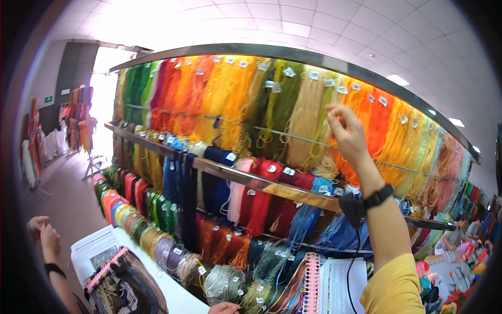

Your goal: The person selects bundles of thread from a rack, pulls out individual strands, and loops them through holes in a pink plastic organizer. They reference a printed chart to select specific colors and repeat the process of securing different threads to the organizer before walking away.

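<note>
My right hand (347, 135) is raised in front of the upper row of hanging thread hanks, its fingers curled in a pinch. Next to the fingertips hang a yellow-green hank (320, 144) and an orange hank (351, 107), both with small white tags at the top. Whether a strand or tag is between my fingers cannot be made out. At the bottom edge only a little of my left hand (224, 308) shows, close to a grey-green bundle of thread (224, 284); most of its fingers are cut off.
Metal rails (261, 184) cross the rack below the upper hanks. A white table edge (157, 275) bears a sample card with threads (125, 285) and printed sheets (94, 246). Another thread card (312, 282) lies lower right. Another person's hands (47, 238) are at left.
</note>
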`<act>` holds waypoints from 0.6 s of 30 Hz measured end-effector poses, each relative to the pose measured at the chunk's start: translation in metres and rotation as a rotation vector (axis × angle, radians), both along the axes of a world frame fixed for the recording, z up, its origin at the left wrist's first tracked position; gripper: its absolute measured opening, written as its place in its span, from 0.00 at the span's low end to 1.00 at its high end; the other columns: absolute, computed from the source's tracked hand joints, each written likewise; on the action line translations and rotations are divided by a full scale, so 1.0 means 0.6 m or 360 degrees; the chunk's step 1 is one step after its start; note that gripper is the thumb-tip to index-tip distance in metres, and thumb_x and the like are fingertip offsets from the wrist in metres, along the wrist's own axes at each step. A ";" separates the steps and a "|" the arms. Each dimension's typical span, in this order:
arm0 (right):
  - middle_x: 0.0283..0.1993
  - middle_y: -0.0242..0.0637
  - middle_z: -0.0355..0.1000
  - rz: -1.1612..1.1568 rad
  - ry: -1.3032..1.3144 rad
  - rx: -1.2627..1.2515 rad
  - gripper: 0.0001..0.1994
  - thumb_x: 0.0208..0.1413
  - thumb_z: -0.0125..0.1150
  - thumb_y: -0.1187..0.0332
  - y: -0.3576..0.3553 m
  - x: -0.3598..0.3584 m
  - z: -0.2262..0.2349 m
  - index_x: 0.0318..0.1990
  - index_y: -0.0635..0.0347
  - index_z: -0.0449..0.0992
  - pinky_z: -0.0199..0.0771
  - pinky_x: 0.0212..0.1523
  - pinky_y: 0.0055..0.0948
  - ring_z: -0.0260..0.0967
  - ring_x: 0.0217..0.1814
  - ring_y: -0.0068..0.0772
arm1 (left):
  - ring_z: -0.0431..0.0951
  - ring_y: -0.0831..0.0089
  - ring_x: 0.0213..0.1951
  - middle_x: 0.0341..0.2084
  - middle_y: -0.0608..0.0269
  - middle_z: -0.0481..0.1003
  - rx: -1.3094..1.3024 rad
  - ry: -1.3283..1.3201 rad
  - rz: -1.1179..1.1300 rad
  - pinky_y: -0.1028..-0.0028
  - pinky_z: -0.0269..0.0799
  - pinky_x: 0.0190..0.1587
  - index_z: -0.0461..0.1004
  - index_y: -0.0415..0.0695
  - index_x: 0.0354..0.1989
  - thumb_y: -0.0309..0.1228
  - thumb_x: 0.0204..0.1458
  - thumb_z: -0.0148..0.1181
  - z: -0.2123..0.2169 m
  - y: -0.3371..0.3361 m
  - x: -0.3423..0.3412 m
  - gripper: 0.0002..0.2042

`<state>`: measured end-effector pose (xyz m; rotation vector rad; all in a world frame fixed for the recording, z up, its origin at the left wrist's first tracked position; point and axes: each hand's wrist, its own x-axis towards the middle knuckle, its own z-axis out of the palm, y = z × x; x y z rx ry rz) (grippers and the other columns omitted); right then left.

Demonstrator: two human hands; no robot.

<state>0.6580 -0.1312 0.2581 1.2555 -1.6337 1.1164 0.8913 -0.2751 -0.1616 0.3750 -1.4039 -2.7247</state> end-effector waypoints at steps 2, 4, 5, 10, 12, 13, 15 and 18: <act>0.30 0.33 0.67 0.0221 -0.0054 0.0074 0.04 0.50 0.49 0.72 -0.027 0.058 -0.055 0.27 0.62 0.67 0.63 0.22 0.20 0.62 0.21 0.18 | 0.68 0.79 0.18 0.17 0.65 0.69 -0.0082 -0.0019 0.0130 0.83 0.65 0.22 0.70 0.40 0.31 0.28 0.50 0.49 0.017 0.001 0.043 0.05; 0.23 0.34 0.64 0.0412 -0.0185 0.0313 0.04 0.50 0.49 0.73 -0.042 0.132 -0.118 0.28 0.64 0.67 0.62 0.24 0.20 0.61 0.22 0.21 | 0.68 0.79 0.17 0.17 0.66 0.69 -0.0129 -0.0009 0.0157 0.84 0.64 0.21 0.70 0.40 0.31 0.29 0.50 0.50 0.021 -0.007 0.055 0.05; 0.22 0.36 0.64 0.0347 -0.0142 0.0507 0.03 0.49 0.49 0.74 -0.027 0.157 -0.144 0.27 0.64 0.67 0.63 0.26 0.22 0.63 0.24 0.25 | 0.68 0.80 0.18 0.17 0.66 0.69 -0.0119 0.0008 0.0135 0.84 0.64 0.22 0.70 0.41 0.30 0.29 0.50 0.50 0.028 -0.005 0.054 0.05; 0.24 0.38 0.65 0.0429 -0.0365 0.1267 0.03 0.47 0.53 0.74 0.118 0.254 -0.207 0.27 0.64 0.68 0.65 0.28 0.25 0.65 0.26 0.34 | 0.68 0.80 0.19 0.17 0.67 0.69 -0.0137 0.0156 0.0054 0.84 0.64 0.23 0.69 0.40 0.30 0.27 0.50 0.48 0.083 0.013 0.050 0.05; 0.23 0.38 0.66 0.0300 -0.0636 0.1368 0.05 0.46 0.54 0.71 0.196 0.271 -0.209 0.27 0.64 0.69 0.65 0.27 0.27 0.66 0.27 0.36 | 0.68 0.79 0.20 0.18 0.66 0.69 -0.0109 0.0225 0.0102 0.84 0.65 0.24 0.69 0.40 0.31 0.28 0.50 0.49 0.108 0.019 0.066 0.05; 0.20 0.35 0.64 0.0348 -0.0695 0.1308 0.05 0.48 0.53 0.71 0.249 0.270 -0.216 0.27 0.64 0.67 0.63 0.22 0.23 0.64 0.21 0.30 | 0.70 0.78 0.21 0.19 0.64 0.69 -0.0057 0.0207 0.0073 0.81 0.67 0.25 0.68 0.36 0.34 0.29 0.50 0.50 0.117 0.017 0.067 0.08; 0.17 0.33 0.67 -0.0079 -0.1358 0.0777 0.05 0.40 0.54 0.76 0.357 0.291 -0.247 0.17 0.64 0.67 0.63 0.19 0.20 0.65 0.18 0.21 | 0.70 0.81 0.24 0.22 0.65 0.70 -0.0093 0.0297 -0.0006 0.83 0.67 0.28 0.68 0.36 0.35 0.30 0.51 0.49 0.144 0.025 0.067 0.09; 0.15 0.29 0.64 -0.0508 -0.1423 0.0742 0.07 0.45 0.51 0.72 0.589 0.325 -0.303 0.18 0.61 0.66 0.57 0.14 0.16 0.59 0.14 0.17 | 0.70 0.81 0.24 0.22 0.66 0.70 -0.0231 0.0475 -0.0107 0.83 0.67 0.28 0.68 0.37 0.35 0.29 0.51 0.49 0.188 0.033 0.042 0.09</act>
